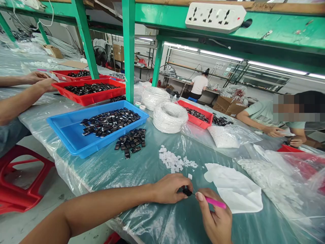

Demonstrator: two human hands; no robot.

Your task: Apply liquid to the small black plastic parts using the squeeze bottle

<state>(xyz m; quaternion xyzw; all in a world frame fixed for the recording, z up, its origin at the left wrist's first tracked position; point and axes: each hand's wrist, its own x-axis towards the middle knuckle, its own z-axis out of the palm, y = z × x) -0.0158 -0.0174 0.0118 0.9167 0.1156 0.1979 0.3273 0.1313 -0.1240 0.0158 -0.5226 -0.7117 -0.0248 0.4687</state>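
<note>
My left hand (171,187) is closed in a pinch around a small black part (187,192) near the table's front edge. My right hand (215,217) grips a pink tool (215,202), its tip touching the black part. Just beyond my hands lies a pile of small white pieces (172,161), with one loose white piece (190,176) close to my left fingers. A group of black parts (131,141) lies loose on the plastic-covered table (142,169), next to a blue tray (68,130) holding many more.
Two coils of white cable (169,116) stand behind the pile. Red trays (88,96) of black parts sit at left and middle. A white sheet (235,188) lies right of my hands. Other people's arms reach in from left (22,98) and right (273,130). A green post (129,51) rises mid-table.
</note>
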